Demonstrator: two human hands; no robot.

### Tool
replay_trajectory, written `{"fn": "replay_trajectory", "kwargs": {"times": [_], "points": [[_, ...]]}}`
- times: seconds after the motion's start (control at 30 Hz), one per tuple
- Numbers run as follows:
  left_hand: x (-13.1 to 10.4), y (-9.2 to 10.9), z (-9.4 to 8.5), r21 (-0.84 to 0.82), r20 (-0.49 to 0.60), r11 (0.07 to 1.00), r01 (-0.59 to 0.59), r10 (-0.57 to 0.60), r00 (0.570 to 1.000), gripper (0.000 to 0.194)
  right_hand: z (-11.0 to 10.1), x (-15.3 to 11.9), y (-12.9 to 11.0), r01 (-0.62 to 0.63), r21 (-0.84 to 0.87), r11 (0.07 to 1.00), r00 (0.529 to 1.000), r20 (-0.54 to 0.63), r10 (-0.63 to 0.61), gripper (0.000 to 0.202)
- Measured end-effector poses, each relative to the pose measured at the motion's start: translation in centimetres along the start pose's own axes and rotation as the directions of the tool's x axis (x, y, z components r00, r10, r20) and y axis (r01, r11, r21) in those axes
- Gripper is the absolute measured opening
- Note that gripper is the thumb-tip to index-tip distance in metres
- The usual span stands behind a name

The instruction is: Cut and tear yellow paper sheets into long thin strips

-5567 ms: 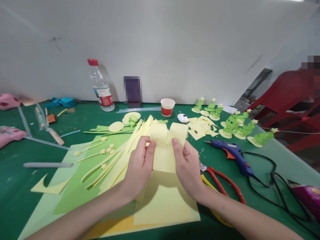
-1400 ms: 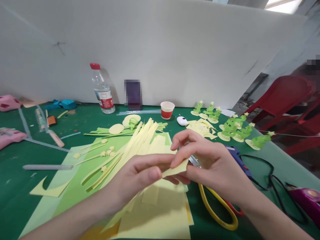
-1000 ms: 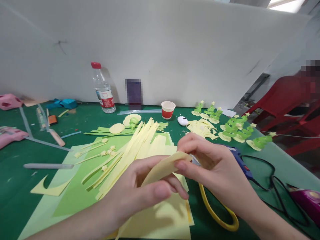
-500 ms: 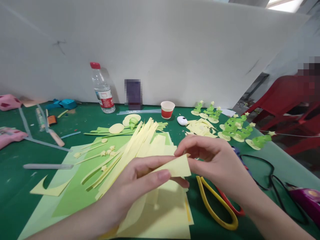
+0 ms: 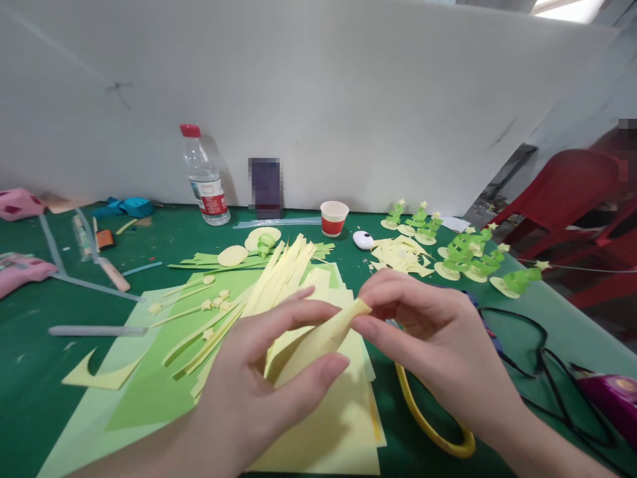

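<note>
A piece of pale yellow paper (image 5: 313, 345) bows upward between my two hands, above the stack of yellow sheets (image 5: 328, 425). My left hand (image 5: 269, 385) curls around it, thumb in front and fingers behind. Its far right corner is pinched between the thumb and fingers of my right hand (image 5: 418, 332). Just left of the hands lie pale yellow paper strips (image 5: 283, 272) and thin strips with small stars (image 5: 204, 305), over green sheets (image 5: 144, 372). Yellow-handled scissors (image 5: 438, 431) rest partly hidden under my right hand.
Finished green spiral trees (image 5: 468, 255) with star tops stand at the back right, near paper scraps (image 5: 401, 253). Along the wall are a water bottle (image 5: 206, 179) and a paper cup (image 5: 334, 219). Pink glue guns (image 5: 22, 275) lie left; a black cord (image 5: 542, 358) and purple tool (image 5: 607, 398) lie right.
The paper has gone from a flat folded edge to a curved shape. My right hand has shifted onto its corner, and my left hand has opened wider around it.
</note>
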State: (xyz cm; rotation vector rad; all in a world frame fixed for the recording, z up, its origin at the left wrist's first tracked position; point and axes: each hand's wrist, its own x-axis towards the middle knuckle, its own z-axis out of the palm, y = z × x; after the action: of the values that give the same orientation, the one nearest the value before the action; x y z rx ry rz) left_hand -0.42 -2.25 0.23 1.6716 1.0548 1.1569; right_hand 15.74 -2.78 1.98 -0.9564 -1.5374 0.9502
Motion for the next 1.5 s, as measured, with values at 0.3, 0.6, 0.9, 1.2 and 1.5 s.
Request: {"fn": "replay_trajectory", "kwargs": {"times": [0.3,0.6,0.9,1.2,1.5], "points": [[0.5,1.1,-0.5,0.113,0.053,0.979,-0.168,0.163,0.985,0.007,0.7,-0.2,0.2,-0.059,0.01,0.998,0.998,-0.018,0.059,0.011],[1.2,1.5,-0.4,0.042,0.182,0.981,0.188,-0.193,0.964,0.015,0.8,0.2,0.4,-0.162,0.006,0.987,0.986,0.028,0.162,0.014],[0.4,0.5,-0.4,-0.024,0.213,0.996,0.081,-0.074,0.974,0.016,1.0,-0.3,-0.1,-0.134,0.001,0.991,0.991,0.01,0.134,0.01],[-0.2,0.9,-0.3,-0.116,0.147,0.992,0.057,-0.04,0.988,0.014,0.9,-0.7,-0.4,-0.164,0.021,0.986,0.981,0.113,0.161,0.009],[-0.8,1.9,0.9,-0.15,0.022,0.98,0.131,-0.129,0.991,0.018,0.9,-1.3,-1.0,-0.283,0.156,0.946,0.952,0.168,0.257,0.011]]}}
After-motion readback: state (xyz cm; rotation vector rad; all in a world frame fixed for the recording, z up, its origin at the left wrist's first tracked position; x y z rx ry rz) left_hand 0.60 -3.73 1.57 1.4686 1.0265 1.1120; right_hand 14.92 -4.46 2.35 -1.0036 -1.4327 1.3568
